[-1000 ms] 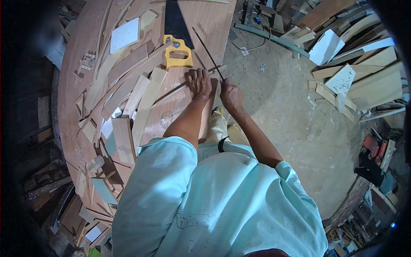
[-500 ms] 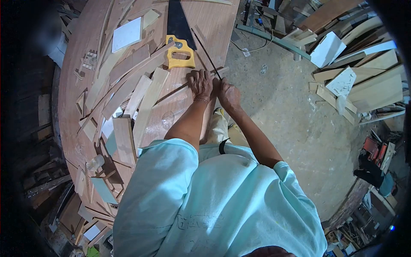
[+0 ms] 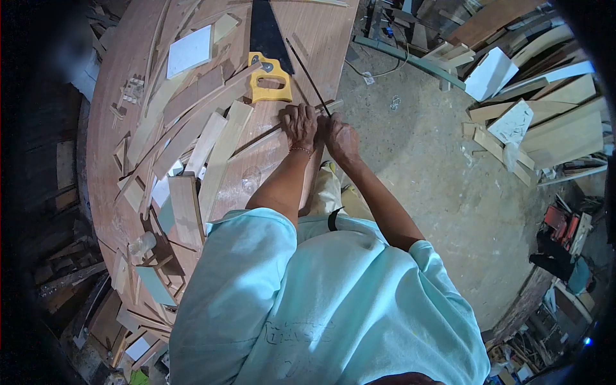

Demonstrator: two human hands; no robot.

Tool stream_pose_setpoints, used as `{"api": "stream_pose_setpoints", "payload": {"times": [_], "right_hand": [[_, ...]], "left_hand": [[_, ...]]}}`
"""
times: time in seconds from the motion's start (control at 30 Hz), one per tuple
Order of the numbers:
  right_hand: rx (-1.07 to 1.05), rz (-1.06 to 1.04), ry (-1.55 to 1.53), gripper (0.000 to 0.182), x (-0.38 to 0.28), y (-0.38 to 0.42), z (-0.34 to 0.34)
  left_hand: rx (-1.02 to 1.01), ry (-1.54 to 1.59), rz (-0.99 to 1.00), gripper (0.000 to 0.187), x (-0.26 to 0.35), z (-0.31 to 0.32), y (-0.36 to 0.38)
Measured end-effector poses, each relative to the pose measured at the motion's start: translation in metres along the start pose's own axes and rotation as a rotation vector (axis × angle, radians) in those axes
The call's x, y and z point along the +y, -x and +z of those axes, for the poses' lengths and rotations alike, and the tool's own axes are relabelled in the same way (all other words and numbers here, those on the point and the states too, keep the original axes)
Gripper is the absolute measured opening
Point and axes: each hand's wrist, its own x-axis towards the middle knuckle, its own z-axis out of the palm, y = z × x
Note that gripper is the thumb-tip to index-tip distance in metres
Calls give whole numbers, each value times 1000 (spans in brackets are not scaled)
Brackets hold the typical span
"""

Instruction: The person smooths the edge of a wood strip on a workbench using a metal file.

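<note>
My left hand (image 3: 299, 125) presses down with curled fingers on a thin wooden strip (image 3: 258, 138) near the table's right edge. The strip's far end shows beyond my fingers. My right hand (image 3: 342, 140) is closed around the near end of a long, thin dark blade (image 3: 308, 78), whose handle is hidden in the fist. The blade slants up and left across the strip; its exact kind is hard to make out edge-on. Just beyond my left hand lies a handsaw (image 3: 271, 80) with a yellow handle and dark blade, flat on the table.
Wooden offcuts (image 3: 199, 144) and a white board (image 3: 190, 51) cover much of the wooden table (image 3: 314, 25) to the left. A clear cup (image 3: 142, 244) stands among scraps. Boards (image 3: 564, 131) lean at the right, past the concrete floor (image 3: 436, 186). A green bar (image 3: 410, 61) lies at the far edge.
My right hand and the dark blade have shifted very slightly up and left. My left hand stays on the strip.
</note>
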Motion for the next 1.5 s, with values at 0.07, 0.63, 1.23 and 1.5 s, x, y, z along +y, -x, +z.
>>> {"api": "stream_pose_setpoints", "payload": {"times": [0.07, 0.63, 1.23, 1.5], "right_hand": [[3, -24, -34, 28, -1, 1, -1], [-63, 12, -10, 30, -2, 9, -4], [35, 35, 31, 19, 2, 56, -19], [49, 46, 40, 18, 6, 57, -9]], "left_hand": [[2, -3, 4, 19, 0, -1, 0], [4, -8, 14, 20, 1, -10, -2], [-177, 151, -46, 18, 5, -30, -2], [-146, 208, -38, 17, 4, -31, -2]]}}
